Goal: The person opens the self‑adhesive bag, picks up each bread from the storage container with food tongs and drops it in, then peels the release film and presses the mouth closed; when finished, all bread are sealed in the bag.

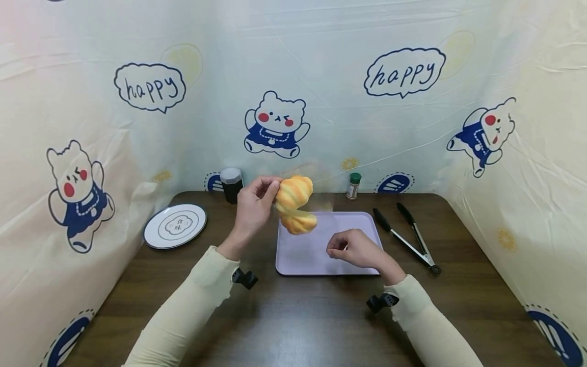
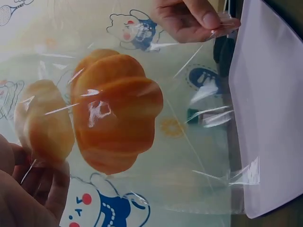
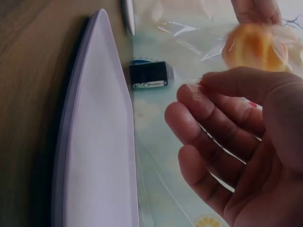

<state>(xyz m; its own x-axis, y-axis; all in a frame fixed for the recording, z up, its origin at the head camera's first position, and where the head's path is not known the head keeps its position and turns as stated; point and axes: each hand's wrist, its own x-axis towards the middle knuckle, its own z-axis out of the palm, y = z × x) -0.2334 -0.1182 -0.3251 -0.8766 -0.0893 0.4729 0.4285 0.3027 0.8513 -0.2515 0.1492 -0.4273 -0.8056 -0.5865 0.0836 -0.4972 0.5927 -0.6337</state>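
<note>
Two ridged golden bread rolls hang in a clear plastic bag (image 2: 244,178) above the back of the lilac tray (image 1: 304,255). One roll (image 1: 295,191) is above the other roll (image 1: 299,223) in the head view. My left hand (image 1: 253,206) pinches the bag beside the upper roll. Thumb and forefinger of my right hand (image 1: 355,248) pinch a thin edge of the same bag over the tray's right half; the other fingers are loosely curled, as the right wrist view shows. The clear film stretches between both hands and is hard to make out in the head view.
On the left lies a white plate (image 1: 175,226). A black jar with a grey lid (image 1: 231,184) and a green-capped shaker (image 1: 353,186) stand along the back edge. Black-handled tongs (image 1: 409,239) lie right of the tray. A printed curtain (image 1: 330,127) surrounds the table.
</note>
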